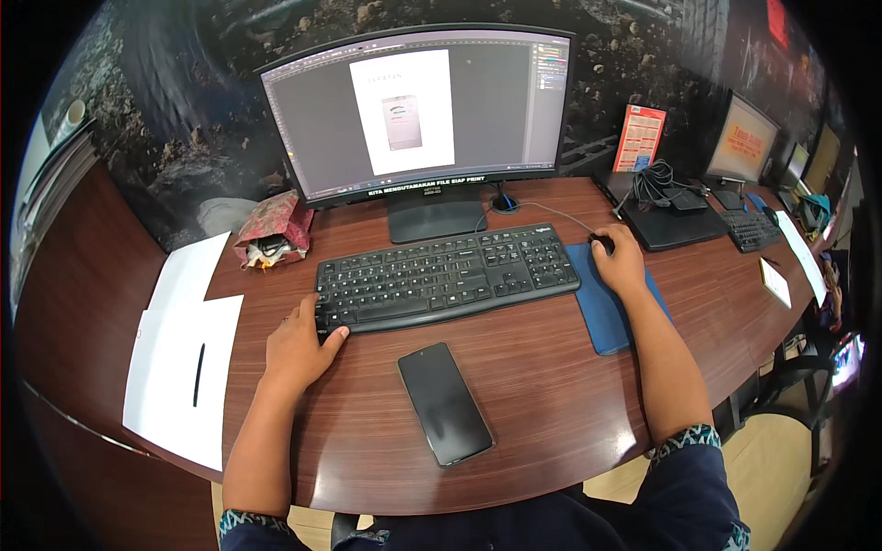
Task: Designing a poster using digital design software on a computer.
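My left hand [300, 342] rests at the left end of a black keyboard [450, 275], thumb and fingers apart, with the fingertips at its edge keys. My right hand [618, 257] is curled over a small black computer mouse [602, 242], most of which it hides. Under that wrist lies a blue mouse pad [602, 317]. Behind the keyboard stands a curved monitor [317, 129], showing a white page with a small greyish picture on a dark editing screen. A dark-screened smartphone [445, 404] lies face up on the wooden desk between my forearms.
White paper sheets [175, 367] with a black pen [198, 375] lie at the left. A red patterned pouch [274, 230] sits beside the monitor. To the right are a black flat box [671, 230] with coiled cables [654, 184], a red desk calendar [639, 138] and another keyboard [751, 230].
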`<action>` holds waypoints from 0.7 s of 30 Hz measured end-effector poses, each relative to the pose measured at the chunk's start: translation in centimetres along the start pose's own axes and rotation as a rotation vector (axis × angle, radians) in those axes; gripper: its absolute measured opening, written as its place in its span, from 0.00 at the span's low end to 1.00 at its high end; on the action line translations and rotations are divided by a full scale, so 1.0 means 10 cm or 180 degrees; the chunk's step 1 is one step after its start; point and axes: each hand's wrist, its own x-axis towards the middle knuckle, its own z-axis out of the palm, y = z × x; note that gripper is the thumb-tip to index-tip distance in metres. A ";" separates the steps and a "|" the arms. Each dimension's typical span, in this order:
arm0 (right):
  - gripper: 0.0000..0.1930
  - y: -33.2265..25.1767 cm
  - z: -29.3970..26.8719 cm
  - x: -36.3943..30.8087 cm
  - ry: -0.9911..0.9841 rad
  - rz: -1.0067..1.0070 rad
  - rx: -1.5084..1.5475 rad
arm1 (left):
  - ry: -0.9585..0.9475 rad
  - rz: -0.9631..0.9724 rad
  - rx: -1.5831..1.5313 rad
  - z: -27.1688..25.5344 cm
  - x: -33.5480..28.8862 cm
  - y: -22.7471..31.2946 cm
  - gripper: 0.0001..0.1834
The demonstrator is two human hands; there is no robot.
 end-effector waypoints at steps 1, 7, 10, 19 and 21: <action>0.13 0.01 -0.02 -0.01 0.0021 0.0155 -0.0084 | -0.0016 0.0002 0.0031 0.01 0.01 0.01 0.40; 0.12 0.05 -0.04 -0.02 0.0183 0.0073 -0.0123 | -0.0074 -0.0016 0.0086 0.00 0.03 0.05 0.41; 0.12 0.03 -0.05 -0.02 0.0101 0.0082 -0.0027 | -0.0097 -0.0048 0.0108 -0.01 0.03 0.06 0.41; 0.12 0.05 -0.04 -0.02 0.0016 0.0140 -0.0004 | -0.0170 -0.0076 0.0152 -0.03 0.03 0.06 0.41; 0.12 0.03 -0.04 -0.02 0.0030 0.0131 -0.0017 | -0.0187 -0.0101 0.0158 -0.03 0.03 0.06 0.41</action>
